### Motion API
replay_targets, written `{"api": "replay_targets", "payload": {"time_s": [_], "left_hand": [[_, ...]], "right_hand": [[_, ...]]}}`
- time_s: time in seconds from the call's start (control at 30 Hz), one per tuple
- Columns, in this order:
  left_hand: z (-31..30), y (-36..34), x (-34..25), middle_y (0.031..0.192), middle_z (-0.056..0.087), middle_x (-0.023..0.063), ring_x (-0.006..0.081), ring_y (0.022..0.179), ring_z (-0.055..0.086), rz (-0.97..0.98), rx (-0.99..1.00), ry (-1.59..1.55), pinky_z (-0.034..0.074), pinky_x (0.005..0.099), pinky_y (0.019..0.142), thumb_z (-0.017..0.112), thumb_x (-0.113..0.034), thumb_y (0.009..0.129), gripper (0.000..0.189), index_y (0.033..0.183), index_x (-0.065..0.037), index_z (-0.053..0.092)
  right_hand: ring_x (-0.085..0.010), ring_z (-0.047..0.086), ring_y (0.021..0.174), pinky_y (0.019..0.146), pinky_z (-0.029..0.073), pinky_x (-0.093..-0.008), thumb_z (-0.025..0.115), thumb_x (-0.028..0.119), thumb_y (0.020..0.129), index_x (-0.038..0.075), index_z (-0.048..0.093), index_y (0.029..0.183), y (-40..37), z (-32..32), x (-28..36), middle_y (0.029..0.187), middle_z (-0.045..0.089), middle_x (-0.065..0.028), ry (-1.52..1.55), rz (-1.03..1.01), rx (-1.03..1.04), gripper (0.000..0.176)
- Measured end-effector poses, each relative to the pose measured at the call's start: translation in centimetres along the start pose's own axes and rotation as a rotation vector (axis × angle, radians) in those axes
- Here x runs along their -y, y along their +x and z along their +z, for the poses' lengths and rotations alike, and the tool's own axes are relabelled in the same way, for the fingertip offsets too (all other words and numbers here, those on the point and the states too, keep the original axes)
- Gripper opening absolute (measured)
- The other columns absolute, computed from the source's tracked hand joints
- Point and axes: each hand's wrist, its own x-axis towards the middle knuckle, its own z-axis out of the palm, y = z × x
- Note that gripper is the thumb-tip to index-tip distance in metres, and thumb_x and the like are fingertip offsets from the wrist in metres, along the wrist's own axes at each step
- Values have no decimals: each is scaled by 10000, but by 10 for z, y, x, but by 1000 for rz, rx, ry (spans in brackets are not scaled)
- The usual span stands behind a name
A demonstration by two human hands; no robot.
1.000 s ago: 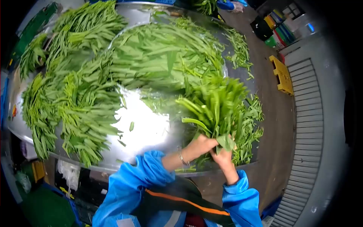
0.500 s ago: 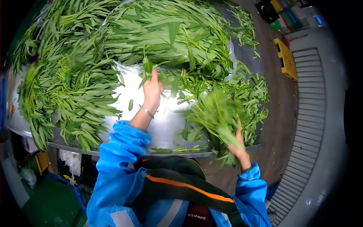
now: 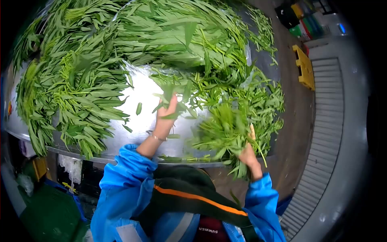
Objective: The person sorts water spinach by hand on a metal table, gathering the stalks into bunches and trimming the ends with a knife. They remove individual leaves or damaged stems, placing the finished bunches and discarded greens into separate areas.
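My right hand point(image 3: 249, 157) is closed around the lower part of a bunch of water spinach point(image 3: 223, 127), at the table's front edge. The bunch's stems and leaves fan up and to the left, blurred by motion. My left hand point(image 3: 166, 117) is above the bare metal, left of the bunch, with a few loose water spinach leaves point(image 3: 179, 108) at its fingers. Those leaves partly cover the fingertips, which look pinched around them. Behind both hands lies a large heap of water spinach point(image 3: 169, 36), partly on clear plastic.
More water spinach point(image 3: 76, 101) is piled on the left of the shiny metal table point(image 3: 139, 127). Loose scraps point(image 3: 266, 109) lie along its right side. On the floor to the right are a yellow pallet point(image 3: 304, 68) and a ridged grey panel point(image 3: 322, 121).
My left hand has moved down toward me, and the leaves at its fingers now hang loosely spread. The bunch in my right hand has turned, its stems pointing more upward.
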Motion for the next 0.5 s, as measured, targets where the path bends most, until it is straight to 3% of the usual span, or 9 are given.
{"api": "replay_targets", "payload": {"time_s": [0.07, 0.1, 0.13, 0.2, 0.3, 0.33, 0.43, 0.47, 0.5], "left_hand": [[-4, -3, 5, 882, 567, 12, 76, 751, 512, 22, 41, 39, 420, 233, 632, 541, -185, 915, 253, 1115, -32, 523], [-6, -4, 7, 929, 581, 25, 93, 809, 535, 33, 61, 58, 442, 245, 683, 537, -179, 915, 253, 1117, -28, 518], [-3, 0, 7, 936, 584, 26, 99, 817, 542, -37, 69, 52, 446, 244, 687, 539, -180, 914, 257, 1119, -27, 514], [5, 4, 15, 924, 582, 22, 107, 822, 555, -33, 107, 69, 450, 235, 686, 558, -197, 903, 300, 1142, -29, 490], [2, 4, 16, 1204, 531, 158, 210, 1031, 549, -11, 530, 379, 453, 340, 873, 660, -291, 833, 605, 1283, 1, 379], [6, -2, 11, 1325, 379, 187, 261, 1159, 441, -4, 665, 445, 382, 370, 961, 680, -330, 807, 721, 1327, 13, 318], [30, -11, 25, 1480, 99, 206, 307, 1348, 196, 683, 912, 896, 201, 364, 1099, 731, -434, 730, 978, 1392, 51, 198], [39, -17, 16, 1456, 182, 195, 284, 1321, 256, 374, 938, 698, 230, 347, 1084, 736, -410, 732, 934, 1382, 44, 241], [41, -19, 4, 1373, 295, 169, 273, 1245, 341, 263, 893, 622, 276, 335, 1047, 747, -363, 721, 824, 1326, 13, 333]], "right_hand": [[-307, 430, 1185, 978, 359, -358, 687, 94, 705, 37, 209, 1400, -7, -21, 56, 1389, 346, -188, 282, -28, -176, 846], [-306, 378, 1232, 1008, 326, -358, 669, 69, 701, 41, 230, 1396, -7, -22, 60, 1396, 338, -188, 280, -39, -151, 823], [-305, 325, 1280, 1038, 293, -358, 651, 44, 696, 44, 250, 1391, -3, -18, 45, 1402, 330, -187, 179, -41, -53, 802], [-319, 337, 1281, 1043, 288, -356, 666, 58, 680, 56, 103, 1417, 0, 0, 1, 1406, 314, -211, 109, 53, 6, 928], [-329, 389, 1252, 1016, 323, -349, 677, 33, 650, 73, -61, 1443, -3, -25, 29, 1402, 316, -229, 267, 48, -123, 1084], [-323, 429, 1222, 983, 363, -344, 673, -5, 636, 78, -77, 1442, -7, -40, 52, 1395, 333, -224, 302, 24, -144, 1105], [-329, 569, 1072, 860, 465, -341, 673, -16, 661, 75, -87, 1440, -20, -75, 106, 1239, 521, -215, 190, 114, -184, 1092], [-343, 615, 971, 818, 485, -353, 701, 36, 688, 48, -85, 1431, -18, -80, 122, 1094, 610, -203, 102, -78, -330, 1082], [-342, 616, 967, 820, 489, -363, 755, 95, 667, 16, -22, 1429, -22, -87, 121, 1112, 595, -214, 116, -156, -378, 1092]]}}
